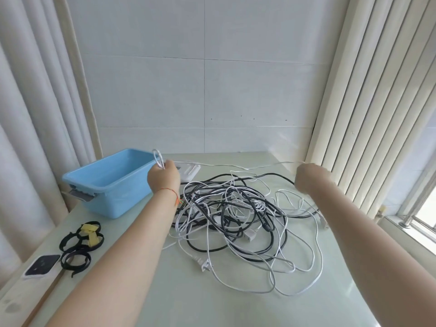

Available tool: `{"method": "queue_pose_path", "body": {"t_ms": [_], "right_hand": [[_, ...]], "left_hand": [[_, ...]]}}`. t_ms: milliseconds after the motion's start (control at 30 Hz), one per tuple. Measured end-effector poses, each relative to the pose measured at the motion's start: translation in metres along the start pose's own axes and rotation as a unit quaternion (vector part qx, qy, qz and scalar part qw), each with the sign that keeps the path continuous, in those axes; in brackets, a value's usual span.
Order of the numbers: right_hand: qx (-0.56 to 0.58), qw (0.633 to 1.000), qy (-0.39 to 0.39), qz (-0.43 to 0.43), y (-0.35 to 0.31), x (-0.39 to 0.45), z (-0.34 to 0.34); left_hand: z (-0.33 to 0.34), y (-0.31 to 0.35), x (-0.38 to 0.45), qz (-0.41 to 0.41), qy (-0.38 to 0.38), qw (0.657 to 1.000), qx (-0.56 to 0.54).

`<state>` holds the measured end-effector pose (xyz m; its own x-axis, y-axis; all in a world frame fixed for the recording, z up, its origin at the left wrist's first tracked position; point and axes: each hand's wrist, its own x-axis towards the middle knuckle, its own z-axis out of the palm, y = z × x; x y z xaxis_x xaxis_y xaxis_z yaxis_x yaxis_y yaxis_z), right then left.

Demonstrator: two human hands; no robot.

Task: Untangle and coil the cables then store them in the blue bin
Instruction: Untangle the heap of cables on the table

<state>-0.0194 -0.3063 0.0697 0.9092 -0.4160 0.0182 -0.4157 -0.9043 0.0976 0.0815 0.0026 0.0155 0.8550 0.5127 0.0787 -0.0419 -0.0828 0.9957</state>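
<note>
A small loop of white cable (158,158) is pinched in the left hand (164,177) while its run is drawn taut by the closed right hand (309,178), so coiling can proceed above the tangled pile (236,215); the blue bin (111,182) waits just left.

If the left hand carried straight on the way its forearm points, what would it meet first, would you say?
Probably the blue bin: the left hand, gripping a white cable loop, sits at its right rim. Depth is unclear; it might pass just beside it.

No legible text — no labels, numbers.
</note>
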Motion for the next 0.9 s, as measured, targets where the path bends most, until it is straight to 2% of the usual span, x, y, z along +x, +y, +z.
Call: {"method": "queue_pose_path", "body": {"t_ms": [67,133,167,233,267,300,333,400,433,467,533,600,667,767,800,833,867,900], "right_hand": [[0.047,0.997,-0.061,-0.014,0.007,0.009,0.005],[0.117,0.985,-0.125,-0.036,0.002,0.009,0.006],[0.153,0.981,-0.107,-0.055,-0.007,0.006,0.003],[0.233,0.966,0.003,-0.115,-0.031,-0.003,-0.006],[0.274,0.948,0.057,-0.153,-0.047,-0.01,-0.009],[0.305,0.927,0.078,-0.204,-0.063,-0.019,-0.013],[0.342,0.902,0.067,-0.257,-0.077,-0.03,-0.017],[0.435,0.849,-0.021,-0.3,-0.098,-0.043,-0.02],[0.453,0.841,-0.039,-0.292,-0.103,-0.044,-0.02],[0.442,0.853,-0.027,-0.276,-0.104,-0.042,-0.021],[0.377,0.898,0.041,-0.222,-0.098,-0.031,-0.02],[0.362,0.918,0.087,-0.137,-0.078,-0.014,-0.01],[0.404,0.903,0.144,-0.023,-0.047,0.003,-0.001],[0.471,0.838,0.233,0.144,0.005,0.015,0.005],[0.47,0.826,0.254,0.181,0.018,0.017,0.004],[0.445,0.831,0.265,0.203,0.025,0.019,0.003],[0.39,0.86,0.258,0.204,0.026,0.021,0.001],[0.307,0.905,0.229,0.183,0.024,0.024,0.0]], "left_hand": [[-0.004,0.008,-0.005,-0.016,-0.027,0.999,0.004],[-0.001,0.016,-0.02,-0.024,-0.098,0.995,0.019],[0.002,0.019,-0.029,-0.022,-0.137,0.99,0.021],[0.008,0.026,-0.051,-0.008,-0.225,0.974,0.015],[0.011,0.03,-0.06,0.003,-0.276,0.961,0.014],[0.014,0.034,-0.067,0.013,-0.327,0.945,0.009],[0.016,0.037,-0.073,0.019,-0.369,0.929,-0.001],[0.019,0.043,-0.078,0.033,-0.402,0.915,-0.021],[0.02,0.044,-0.078,0.037,-0.397,0.917,-0.024],[0.02,0.045,-0.077,0.039,-0.38,0.924,-0.026],[0.019,0.042,-0.071,0.031,-0.325,0.944,-0.034],[0.017,0.035,-0.06,-0.009,-0.248,0.968,-0.049],[0.014,0.023,-0.046,-0.055,-0.171,0.982,-0.061],[0.009,0.012,-0.031,-0.099,-0.094,0.987,-0.083],[0.01,0.01,-0.03,-0.108,-0.091,0.987,-0.081],[0.012,0.009,-0.03,-0.112,-0.105,0.986,-0.067],[0.014,0.009,-0.033,-0.11,-0.134,0.984,-0.046],[0.018,0.01,-0.037,-0.107,-0.174,0.979,-0.023]]}}
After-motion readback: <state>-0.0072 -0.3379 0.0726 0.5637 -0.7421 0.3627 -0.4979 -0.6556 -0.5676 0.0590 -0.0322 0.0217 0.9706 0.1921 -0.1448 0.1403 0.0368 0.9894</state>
